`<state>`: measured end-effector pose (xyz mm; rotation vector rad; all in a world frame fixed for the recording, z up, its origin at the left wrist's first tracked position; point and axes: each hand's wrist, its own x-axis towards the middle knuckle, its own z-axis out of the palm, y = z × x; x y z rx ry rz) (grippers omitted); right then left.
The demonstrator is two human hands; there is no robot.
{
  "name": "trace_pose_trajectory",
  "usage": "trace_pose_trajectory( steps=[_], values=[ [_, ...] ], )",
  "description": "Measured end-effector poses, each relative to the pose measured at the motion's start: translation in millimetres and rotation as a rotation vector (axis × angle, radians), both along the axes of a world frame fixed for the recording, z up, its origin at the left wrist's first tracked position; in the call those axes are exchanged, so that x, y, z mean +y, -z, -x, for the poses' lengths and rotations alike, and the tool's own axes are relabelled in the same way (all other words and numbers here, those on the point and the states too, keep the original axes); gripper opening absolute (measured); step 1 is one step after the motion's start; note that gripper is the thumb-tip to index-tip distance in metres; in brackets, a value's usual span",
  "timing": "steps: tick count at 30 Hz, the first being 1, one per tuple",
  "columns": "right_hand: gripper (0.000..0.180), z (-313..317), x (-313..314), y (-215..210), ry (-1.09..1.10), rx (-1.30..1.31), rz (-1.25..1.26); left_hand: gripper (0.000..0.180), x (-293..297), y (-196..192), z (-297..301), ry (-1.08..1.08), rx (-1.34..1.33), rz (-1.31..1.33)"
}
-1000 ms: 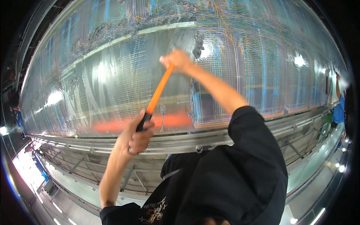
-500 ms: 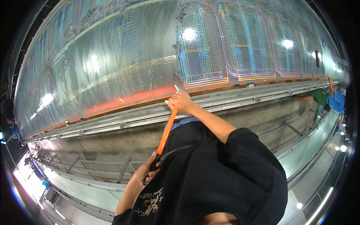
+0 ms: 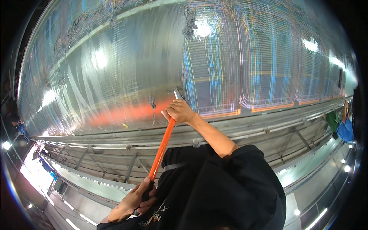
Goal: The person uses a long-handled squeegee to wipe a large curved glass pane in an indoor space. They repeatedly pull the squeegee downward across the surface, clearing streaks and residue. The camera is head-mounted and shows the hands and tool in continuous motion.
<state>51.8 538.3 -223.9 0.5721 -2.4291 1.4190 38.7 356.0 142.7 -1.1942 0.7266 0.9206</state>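
Since half a second ago the view has tipped up, so the sheet of threads point(image 3: 126, 76) fills more of the picture, and the right hand point(image 3: 179, 111) now sits higher against it, at the orange band point(image 3: 126, 113) near the sheet's lower edge; a second ago that hand was higher still on the sheet

The rod point(image 3: 161, 150) is orange with a dark grip at its near end. It runs slantwise from the left hand point(image 3: 132, 201), low and near the body, up and to the right to the right hand, far out at the sheet. Left fingers point(image 3: 147, 199) are clamped round the dark grip; right fingers are curled shut round the rod's far end, and a small grey metal tip point(image 3: 178, 93) shows just above the fist, touching or just short of the threads, I cannot tell which

Below the sheet run grey metal rails point(image 3: 245, 126) from left to right. A black sleeve point(image 3: 237, 184) covers the right upper arm. At the far right edge stands another person in blue and green point(image 3: 341, 124), well apart
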Motion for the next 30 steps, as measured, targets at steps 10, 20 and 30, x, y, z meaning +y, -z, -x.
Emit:
trace_pose_trajectory(
  steps=[10, 20, 30],
  values=[
    [0.044, 291.3, 91.6, 0.2, 0.014, 0.207, 0.104, 0.064, 71.5, 19.6, 218.8, -0.057, 0.070, 0.016],
    [0.051, 376.4, 124.5, 4.3, -0.050, 0.036, -0.123, 0.055, 62.5, 95.2, 237.4, -0.738, 0.097, -0.410],
    [0.045, 11.6, -50.9, 2.1, -0.269, -0.046, -0.085, 0.055, -75.4, 53.3, -131.0, -0.817, 0.047, -0.192]
  ],
)
